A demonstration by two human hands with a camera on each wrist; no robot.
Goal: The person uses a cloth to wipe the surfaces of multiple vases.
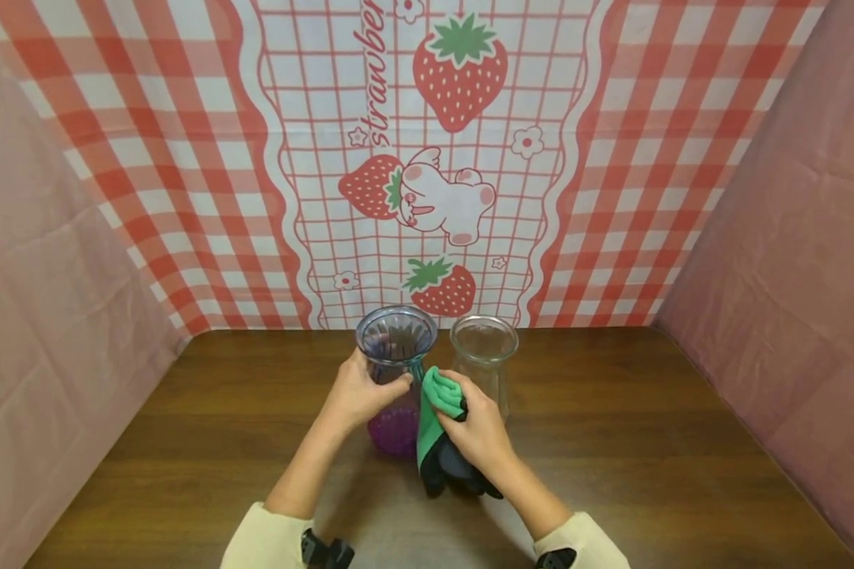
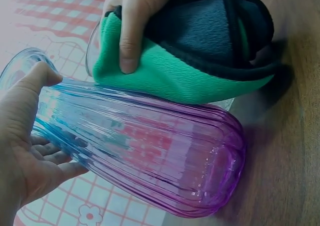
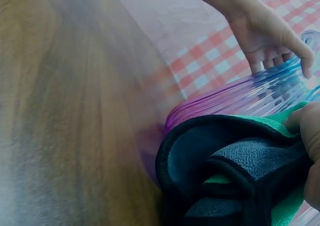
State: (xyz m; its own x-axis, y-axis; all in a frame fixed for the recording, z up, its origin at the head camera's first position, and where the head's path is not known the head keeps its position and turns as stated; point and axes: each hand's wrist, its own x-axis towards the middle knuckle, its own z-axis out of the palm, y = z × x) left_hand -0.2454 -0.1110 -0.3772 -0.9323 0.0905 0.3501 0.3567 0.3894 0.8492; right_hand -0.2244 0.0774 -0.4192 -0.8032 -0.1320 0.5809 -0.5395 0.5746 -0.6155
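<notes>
A ribbed glass vase [image 2: 150, 146], blue at its flared rim and purple at its base, stands on the wooden table. My left hand [image 1: 359, 393] grips it around the neck, thumb on the near side and fingers behind. Bunched in my right hand [image 1: 478, 423] is a cloth [image 2: 165, 74], green on one face and dark grey on the other, with black edging. Its green face lies along the right side of the vase, and its dark folds [image 3: 250, 158] hang down toward the table. The right thumb presses the cloth's upper part.
Just behind my right hand stands a clear glass vase [image 1: 485, 340], partly hidden by that hand and the cloth. The wooden table [image 1: 242, 411] ends at a strawberry-print checked backdrop [image 1: 441, 197]. Pink fabric walls [image 1: 776, 237] close off both sides.
</notes>
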